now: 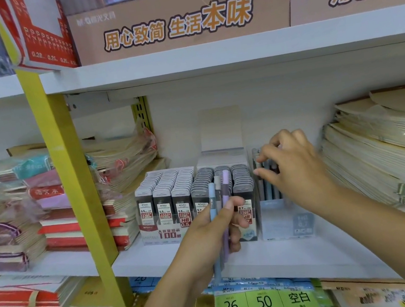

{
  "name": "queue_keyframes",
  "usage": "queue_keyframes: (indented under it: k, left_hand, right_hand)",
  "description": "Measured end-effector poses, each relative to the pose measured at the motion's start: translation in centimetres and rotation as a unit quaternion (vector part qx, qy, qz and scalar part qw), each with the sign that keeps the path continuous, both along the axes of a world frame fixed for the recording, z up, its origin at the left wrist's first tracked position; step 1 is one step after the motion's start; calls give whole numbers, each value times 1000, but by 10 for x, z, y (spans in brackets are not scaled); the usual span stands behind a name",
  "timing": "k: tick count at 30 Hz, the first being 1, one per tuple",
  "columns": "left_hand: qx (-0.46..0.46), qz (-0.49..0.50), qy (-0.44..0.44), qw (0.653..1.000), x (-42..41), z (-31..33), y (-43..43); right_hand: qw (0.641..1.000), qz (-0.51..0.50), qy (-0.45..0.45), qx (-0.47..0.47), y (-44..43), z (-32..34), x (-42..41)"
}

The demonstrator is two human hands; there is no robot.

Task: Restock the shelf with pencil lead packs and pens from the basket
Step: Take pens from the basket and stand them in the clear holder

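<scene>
Left hand (216, 232) grips three pens (220, 203), blue, grey and purple, upright, right in front of the pencil lead packs (166, 198) on the shelf (290, 258). Right hand (292, 166) reaches to the clear pen box (274, 218) just beside the packs, fingers curled over the boxed pens (267, 191). It's blurred, so I cannot tell if it pinches one.

Left hand (208, 234) holds three pens (224, 186); right hand (292, 163) at pen box (277, 221).
</scene>
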State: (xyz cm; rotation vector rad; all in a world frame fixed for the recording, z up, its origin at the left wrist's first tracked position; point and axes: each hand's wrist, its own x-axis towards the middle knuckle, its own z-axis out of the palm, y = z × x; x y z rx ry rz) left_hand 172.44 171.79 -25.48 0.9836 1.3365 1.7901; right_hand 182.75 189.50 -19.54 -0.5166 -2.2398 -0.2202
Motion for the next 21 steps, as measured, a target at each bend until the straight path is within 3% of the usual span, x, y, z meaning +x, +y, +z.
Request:
queue_keyframes:
  k: [2,4,5,7,9,10,14,16,21]
  left_hand:
    - [-10,-6,27,1000,1,1,-1]
    - [-15,-18,47,999,5,2,1]
    - [-14,-24,53,998,7,4,3]
    - [-17,-33,63,997,12,7,8]
    - [-19,-43,66,997,18,8,13]
    - [-19,-48,62,997,20,9,14]
    - [-33,-43,44,998,23,10,17]
    - [-56,-16,73,996,21,9,16]
    - [-71,5,68,995,16,8,15]
  right_hand:
    - [1000,7,5,-18,-3,-2,4]
    - [989,83,62,-101,-13,-1,11]
    - [968,147,81,-185,-20,1,15]
    - [883,275,65,-376,-34,3,19]
    - [817,335,60,-465,-42,1,22]
    - [807,339,81,-477,-43,2,24]
    - [804,306,263,-436,-24,20,41]
    - [825,295,305,-372,-6,31,55]
    - [945,182,171,-210,22,24,60]
